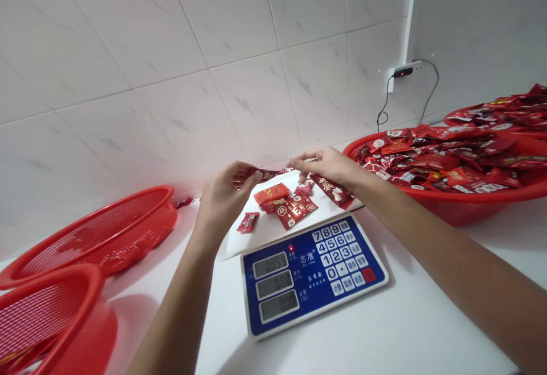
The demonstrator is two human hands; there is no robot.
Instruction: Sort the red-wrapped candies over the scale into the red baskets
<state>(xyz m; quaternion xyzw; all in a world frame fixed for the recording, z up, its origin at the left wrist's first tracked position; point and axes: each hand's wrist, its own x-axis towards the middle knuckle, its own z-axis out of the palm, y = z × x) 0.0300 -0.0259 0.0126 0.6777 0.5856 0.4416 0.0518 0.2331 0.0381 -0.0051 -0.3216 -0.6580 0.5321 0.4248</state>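
My left hand [224, 195] is closed in a pinch on one end of a dark red snack packet [268, 175] above the scale's white pan [239, 241]. My right hand [327, 165] is closed too, thumb and forefinger by the far end of that packet. A longer red snack packet [332, 191] lies under the right palm; whether the hidden fingers grip it I cannot tell. Below the hands, an orange-red packet [272, 194], a flat patterned packet [296, 210], a small red packet [248, 222] and a pinkish wrapped piece [305, 187] rest on the pan.
The scale's blue keypad panel [314, 275] faces me, its display lit. Red baskets full of packets [453, 192] stand at right, another behind [453, 117]. Two more red baskets [160, 195] [92, 289] are at left. A tiled wall carries a socket [395, 81] with cables.
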